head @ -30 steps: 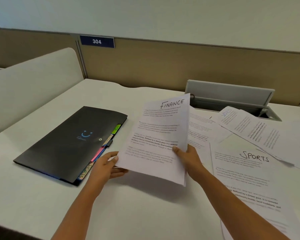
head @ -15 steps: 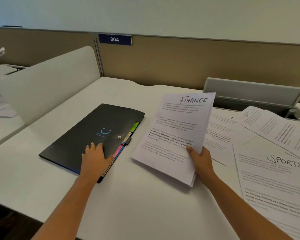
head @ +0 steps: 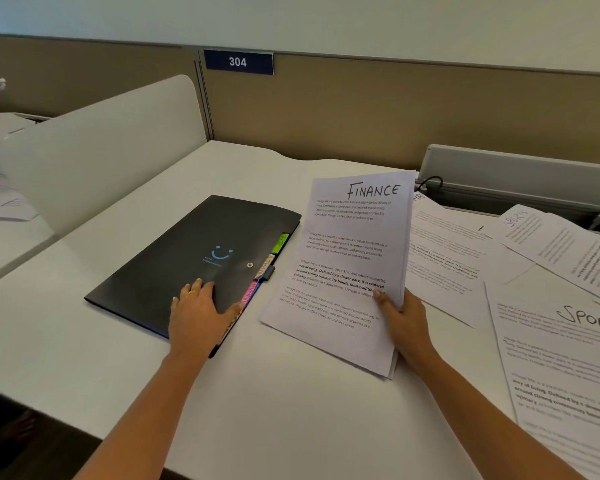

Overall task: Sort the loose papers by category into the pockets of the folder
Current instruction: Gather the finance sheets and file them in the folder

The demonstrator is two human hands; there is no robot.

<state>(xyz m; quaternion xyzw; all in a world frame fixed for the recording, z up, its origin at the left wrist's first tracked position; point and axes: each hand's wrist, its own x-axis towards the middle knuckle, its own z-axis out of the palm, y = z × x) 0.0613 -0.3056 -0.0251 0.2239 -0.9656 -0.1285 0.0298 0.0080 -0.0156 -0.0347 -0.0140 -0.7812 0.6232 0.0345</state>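
A closed black folder [head: 187, 258] with a blue smiley and coloured tabs along its right edge lies on the white desk. My left hand [head: 200, 315] rests flat on its near right corner, fingers spread, thumb by the tabs. My right hand [head: 400, 315] grips the lower right edge of a thin stack of sheets headed FINANCE [head: 347, 258], tilted up just right of the folder. Loose sheets headed SPORTS [head: 561, 362] lie spread at the right.
More printed papers [head: 444, 258] lie behind the held stack. A grey cable tray with an open lid [head: 520, 174] sits at the back right. A white divider panel [head: 94, 150] bounds the desk on the left, before a tan partition [head: 361, 112].
My left hand let go of the FINANCE stack and moved left onto the folder's near corner. My right hand alone now holds the stack. The view has shifted left.
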